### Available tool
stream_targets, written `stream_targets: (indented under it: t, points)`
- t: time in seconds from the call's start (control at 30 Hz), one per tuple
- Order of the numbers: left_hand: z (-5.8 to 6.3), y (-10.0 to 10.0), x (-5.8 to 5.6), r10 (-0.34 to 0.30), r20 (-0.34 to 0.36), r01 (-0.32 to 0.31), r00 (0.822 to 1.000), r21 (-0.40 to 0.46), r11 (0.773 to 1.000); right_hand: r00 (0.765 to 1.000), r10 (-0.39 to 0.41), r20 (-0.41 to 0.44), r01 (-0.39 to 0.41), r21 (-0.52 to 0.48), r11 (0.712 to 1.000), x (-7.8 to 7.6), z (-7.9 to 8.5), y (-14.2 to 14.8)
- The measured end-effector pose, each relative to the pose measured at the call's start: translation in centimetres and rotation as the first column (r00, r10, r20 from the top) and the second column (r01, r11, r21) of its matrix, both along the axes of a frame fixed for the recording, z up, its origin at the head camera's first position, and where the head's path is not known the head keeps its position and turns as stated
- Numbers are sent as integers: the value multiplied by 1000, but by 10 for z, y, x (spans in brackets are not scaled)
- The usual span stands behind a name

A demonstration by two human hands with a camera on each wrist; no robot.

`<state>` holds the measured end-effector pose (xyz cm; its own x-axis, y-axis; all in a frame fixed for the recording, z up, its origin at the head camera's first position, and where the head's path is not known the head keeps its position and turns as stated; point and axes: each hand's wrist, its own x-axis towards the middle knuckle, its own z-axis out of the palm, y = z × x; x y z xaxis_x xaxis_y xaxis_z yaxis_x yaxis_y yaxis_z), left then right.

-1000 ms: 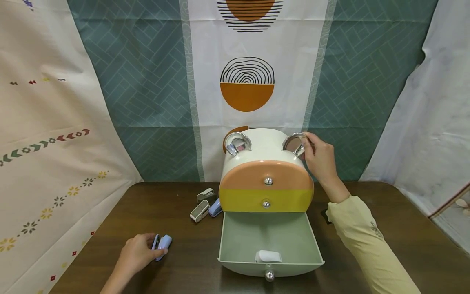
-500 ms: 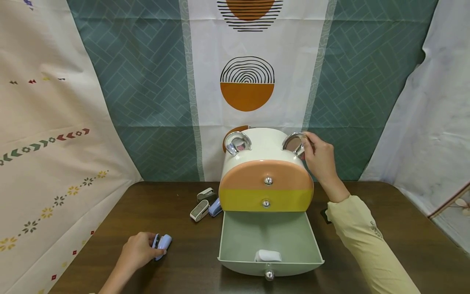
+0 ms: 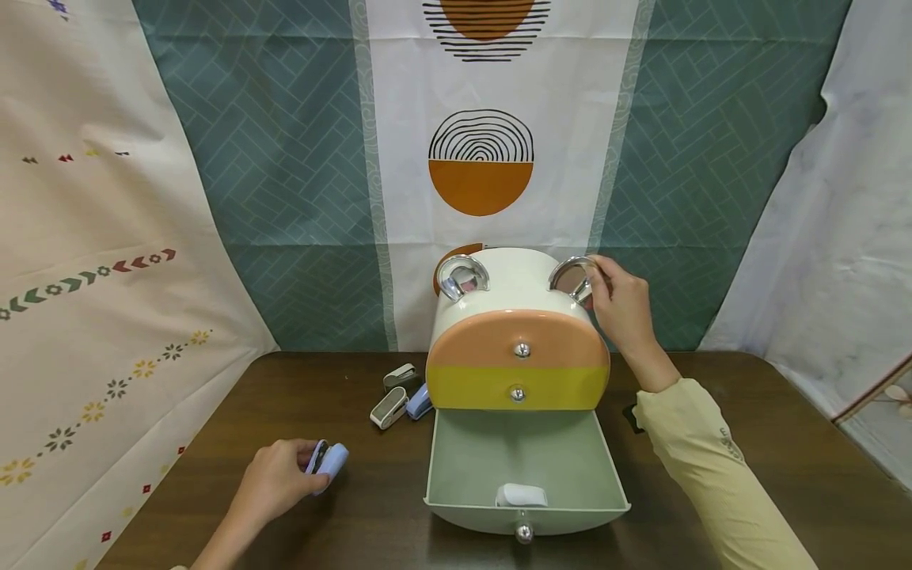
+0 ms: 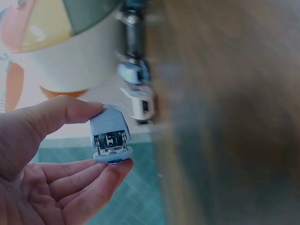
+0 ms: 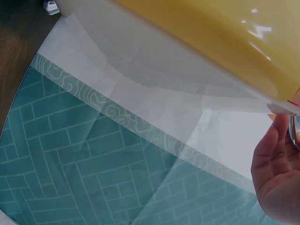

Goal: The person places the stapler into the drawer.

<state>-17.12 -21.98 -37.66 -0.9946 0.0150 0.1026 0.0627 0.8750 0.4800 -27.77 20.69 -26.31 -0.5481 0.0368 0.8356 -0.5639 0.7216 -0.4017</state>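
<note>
My left hand pinches a small light-blue stapler over the left side of the table. In the left wrist view the stapler sits between thumb and fingers, its metal end facing the camera. My right hand grips the right chrome ear-like ring on top of a rounded drawer box; the right wrist view shows these fingers at its edge. The box has an orange and a yellow drawer closed. Its green bottom drawer is pulled out, with a white stapler lying at the front.
Left of the box lie several more small staplers: a white one, a blue one and a grey one. A dark flat object shows by the right sleeve. Patterned cloth hangs behind the wooden table.
My left hand has lifted the blue stapler and carried it slightly right and away from me. The right hand stays on the chrome ring; the drawer box has not moved.
</note>
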Motion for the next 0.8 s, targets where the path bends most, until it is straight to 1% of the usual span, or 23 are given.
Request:
stream_targets:
  t: [0.1, 0.17, 0.33, 0.43, 0.53, 0.6, 0.73, 0.8]
  points:
    - [9, 7, 3, -24, -45, 26, 999, 25, 999, 1000, 4, 5, -4, 0, 1000, 0, 0, 0]
    - [15, 12, 5, -54, -73, 57, 996, 37, 998, 1000, 3, 3, -3, 5, 1000, 0, 0, 0]
    - [30, 28, 9, -114, -111, 123, 987, 75, 990, 1000, -1, -12, 2, 16, 1000, 1, 0, 0]
    - [37, 38, 11, -141, -126, 156, 982, 117, 981, 1000, -2, -12, 2, 17, 1000, 1, 0, 1]
    - [42, 49, 11, -175, -146, 199, 974, 174, 964, 1000, -4, -9, 4, 16, 1000, 1, 0, 1]
    - [44, 56, 12, -212, -171, 244, 962, 202, 948, 1000, -6, -9, 7, 15, 1000, 0, -1, 1]
    - [48, 70, 12, -280, -206, 324, 938, 226, 919, 1000, -13, -8, 13, 18, 1000, 0, -1, 1]
    - [49, 77, 11, -303, -206, 348, 931, 240, 906, 1000, -12, -8, 12, 21, 1000, 0, -1, 0]
